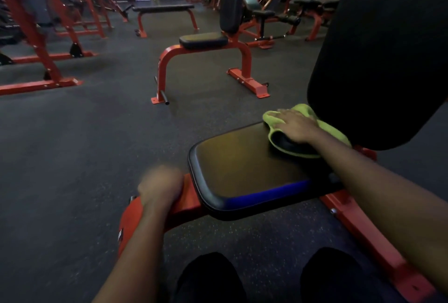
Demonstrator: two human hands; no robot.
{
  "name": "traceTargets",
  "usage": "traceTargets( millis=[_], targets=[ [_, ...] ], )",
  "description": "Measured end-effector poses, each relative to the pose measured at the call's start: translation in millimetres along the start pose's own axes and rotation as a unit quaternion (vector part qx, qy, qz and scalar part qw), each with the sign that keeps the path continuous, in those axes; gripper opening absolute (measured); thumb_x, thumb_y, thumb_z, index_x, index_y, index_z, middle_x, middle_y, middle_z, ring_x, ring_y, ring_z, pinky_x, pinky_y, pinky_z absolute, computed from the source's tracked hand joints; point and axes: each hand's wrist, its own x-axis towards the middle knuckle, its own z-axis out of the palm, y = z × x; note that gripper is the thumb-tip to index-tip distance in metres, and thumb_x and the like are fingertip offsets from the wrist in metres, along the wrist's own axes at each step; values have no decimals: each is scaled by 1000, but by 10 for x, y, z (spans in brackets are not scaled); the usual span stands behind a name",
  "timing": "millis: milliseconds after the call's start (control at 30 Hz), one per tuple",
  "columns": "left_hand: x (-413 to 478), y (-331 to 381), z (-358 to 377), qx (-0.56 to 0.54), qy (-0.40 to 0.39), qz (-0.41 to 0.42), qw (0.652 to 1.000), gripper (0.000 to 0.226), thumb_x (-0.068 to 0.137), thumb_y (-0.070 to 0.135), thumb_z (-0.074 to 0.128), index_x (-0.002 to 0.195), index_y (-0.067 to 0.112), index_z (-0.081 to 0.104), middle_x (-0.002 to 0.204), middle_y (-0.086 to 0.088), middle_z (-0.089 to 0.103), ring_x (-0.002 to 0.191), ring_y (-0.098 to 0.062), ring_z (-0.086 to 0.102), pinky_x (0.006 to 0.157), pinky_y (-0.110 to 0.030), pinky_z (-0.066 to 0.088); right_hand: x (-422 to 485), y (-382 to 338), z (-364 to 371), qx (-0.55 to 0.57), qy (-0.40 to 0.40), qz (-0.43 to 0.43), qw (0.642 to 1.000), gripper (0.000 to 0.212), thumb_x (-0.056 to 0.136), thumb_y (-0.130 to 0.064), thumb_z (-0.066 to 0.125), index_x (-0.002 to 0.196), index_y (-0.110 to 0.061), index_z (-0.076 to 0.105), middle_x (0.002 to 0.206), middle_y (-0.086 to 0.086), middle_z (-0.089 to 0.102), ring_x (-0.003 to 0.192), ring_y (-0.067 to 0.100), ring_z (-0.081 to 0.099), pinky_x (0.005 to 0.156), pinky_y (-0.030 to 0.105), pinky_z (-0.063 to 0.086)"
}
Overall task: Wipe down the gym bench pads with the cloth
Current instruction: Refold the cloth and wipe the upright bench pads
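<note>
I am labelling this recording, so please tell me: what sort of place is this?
Most likely a gym. Padded benches on red frames stand about, such as the upright-backed bench and a flat bench farther off; red racks line the left side, and the floor is dark speckled rubber.

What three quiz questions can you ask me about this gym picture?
1. True or false: the right hand presses the green cloth flat on the seat pad.
2. What does the left hand hold? A) the red frame B) the cloth C) a dumbbell
3. Fill in: the upright pad right beside the cloth is the ____ pad.

Key: 1 true; 2 A; 3 back.
</note>
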Motion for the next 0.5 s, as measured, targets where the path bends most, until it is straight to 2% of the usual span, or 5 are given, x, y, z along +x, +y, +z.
traceTargets(
  millis=[67,133,267,367,500],
  targets=[
    [2,-4,-9,-13,-7,4,1000,48,85,41,35,100,10,69,105,-18,69,96,-37,63,74,-37,44,314,-180,-87,13,-39,27,999,51,106,-53,28,151,-36,46,162,-1,39,148,29,34,120,51,24],
    [-18,-25,-29,-26,-9,5,1000,49,84,41,36,99,9,70,105,-20,68,95,-39,63,75,-38,45,405,-260,-100,2,-49,39,998,52,105,-52,27,148,-36,49,159,2,43,145,33,38,117,52,26],
    [-58,-46,-89,-49,-17,18,998,48,85,39,36,97,7,69,106,-23,67,96,-41,63,75,-38,45,33,-20,15,48,62,44,996,50,101,-53,36,146,-40,51,157,-1,46,144,31,40,116,50,30],
    [-117,-15,-155,-51,-31,18,998,50,84,39,35,99,7,70,107,-23,68,97,-41,63,81,-40,49,-239,128,74,42,83,66,993,52,100,-49,36,150,-38,46,161,-7,39,148,27,34,118,54,28],
    [-162,9,-204,-58,-38,12,998,50,85,39,36,103,8,70,110,-22,68,100,-40,62,81,-40,47,-609,101,103,54,99,115,987,54,100,-48,37,152,-38,42,163,-8,35,148,26,32,116,58,29]
  ],
)
